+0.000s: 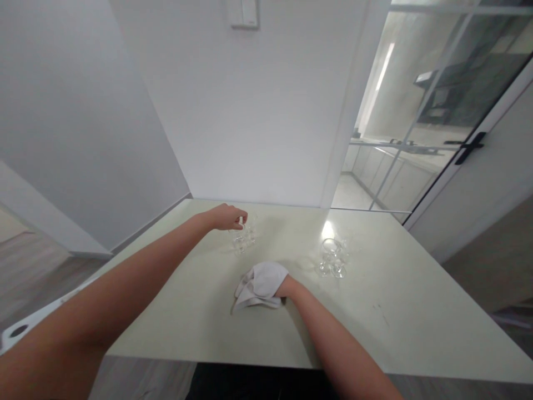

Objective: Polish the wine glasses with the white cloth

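Observation:
My left hand (228,216) reaches to the far left part of the table, its fingers bent and pinched at the top of a clear drinking glass (239,240). More clear glasses (250,236) stand close beside that one; their outlines are faint. Nearer to me, a light grey cloth (260,284) lies bunched on the tabletop. My right hand (286,286) is in the cloth, which covers its fingers and most of the palm. To the right of the cloth, a second cluster of clear glasses (332,258) stands on the table, apart from both hands.
The pale table (200,328) reaches back to a white wall (258,111). At the right are a glazed partition (395,128) and a door with a black handle (470,147). Small dark marks (381,312) show on the tabletop at right.

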A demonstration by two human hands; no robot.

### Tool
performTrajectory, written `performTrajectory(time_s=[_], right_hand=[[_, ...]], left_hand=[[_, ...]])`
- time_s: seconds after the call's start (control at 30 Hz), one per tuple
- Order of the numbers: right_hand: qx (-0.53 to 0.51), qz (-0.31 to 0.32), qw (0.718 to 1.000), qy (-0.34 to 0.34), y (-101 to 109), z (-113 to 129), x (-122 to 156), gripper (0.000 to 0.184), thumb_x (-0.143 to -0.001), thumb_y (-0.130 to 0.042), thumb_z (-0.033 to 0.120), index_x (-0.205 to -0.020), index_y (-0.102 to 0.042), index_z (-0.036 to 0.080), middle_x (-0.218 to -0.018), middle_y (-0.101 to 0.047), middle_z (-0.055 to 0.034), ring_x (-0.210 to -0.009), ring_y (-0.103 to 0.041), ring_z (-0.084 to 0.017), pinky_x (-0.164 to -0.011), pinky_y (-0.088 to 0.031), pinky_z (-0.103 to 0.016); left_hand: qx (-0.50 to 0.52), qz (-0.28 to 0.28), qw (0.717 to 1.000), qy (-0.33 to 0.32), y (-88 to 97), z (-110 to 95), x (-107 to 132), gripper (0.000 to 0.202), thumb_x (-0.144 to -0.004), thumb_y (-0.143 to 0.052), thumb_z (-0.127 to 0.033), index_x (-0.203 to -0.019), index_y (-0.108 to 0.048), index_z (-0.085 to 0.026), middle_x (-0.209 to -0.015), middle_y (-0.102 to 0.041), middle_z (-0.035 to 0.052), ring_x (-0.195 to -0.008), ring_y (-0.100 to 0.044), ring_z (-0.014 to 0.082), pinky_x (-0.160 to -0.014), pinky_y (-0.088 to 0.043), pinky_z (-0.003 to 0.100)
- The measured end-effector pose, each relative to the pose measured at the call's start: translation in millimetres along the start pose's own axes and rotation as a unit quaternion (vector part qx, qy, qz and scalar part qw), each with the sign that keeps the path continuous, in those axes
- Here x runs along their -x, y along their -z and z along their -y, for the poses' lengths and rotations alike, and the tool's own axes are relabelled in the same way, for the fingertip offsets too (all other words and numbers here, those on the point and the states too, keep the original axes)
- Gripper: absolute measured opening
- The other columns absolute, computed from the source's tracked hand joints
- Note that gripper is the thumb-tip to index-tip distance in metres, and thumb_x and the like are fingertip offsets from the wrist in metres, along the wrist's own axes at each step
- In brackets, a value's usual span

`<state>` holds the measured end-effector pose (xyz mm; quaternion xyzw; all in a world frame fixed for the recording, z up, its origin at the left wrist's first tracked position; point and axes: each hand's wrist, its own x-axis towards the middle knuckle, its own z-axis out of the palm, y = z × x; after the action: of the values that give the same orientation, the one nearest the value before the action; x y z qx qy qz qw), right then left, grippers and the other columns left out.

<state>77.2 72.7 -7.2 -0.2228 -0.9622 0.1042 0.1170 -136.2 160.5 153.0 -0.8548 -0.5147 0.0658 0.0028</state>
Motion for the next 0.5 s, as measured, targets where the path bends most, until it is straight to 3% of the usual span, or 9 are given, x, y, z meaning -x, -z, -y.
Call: performTrajectory(time_s=[0.27,0.5], right_hand=[[0.021,0.005,1.0,0.004,-6,-3,-5,0.029,-0.085,-0.06,0.032,-0.103,-0.073,0.013,-0.108,-0.072,-0.0127,-0.105,-0.065,-0.023,-0.093,-0.045,-0.029],[-0.006,-0.014,1.0,0.014,-3,-3,-5,0.028,-0.085,-0.06,0.032,-0.102,-0.073,0.014,-0.104,-0.074,-0.0124,-0.099,-0.066,-0.022,-0.087,-0.046,-0.027]], left_hand=[[-0.029,0.026,0.999,0.034,1.0,-11,5,0.038,-0.082,-0.052,-0.054,-0.105,-0.063,-0.025,-0.092,-0.073,0.006,-0.084,-0.065,0.0209,-0.079,-0.04,0.029],[-0.018,0.037,0.998,0.045,3.3,-7,9,0.057,-0.081,-0.049,-0.062,-0.126,-0.053,-0.027,-0.097,-0.073,0.0067,-0.084,-0.066,0.0219,-0.074,-0.04,0.028]])
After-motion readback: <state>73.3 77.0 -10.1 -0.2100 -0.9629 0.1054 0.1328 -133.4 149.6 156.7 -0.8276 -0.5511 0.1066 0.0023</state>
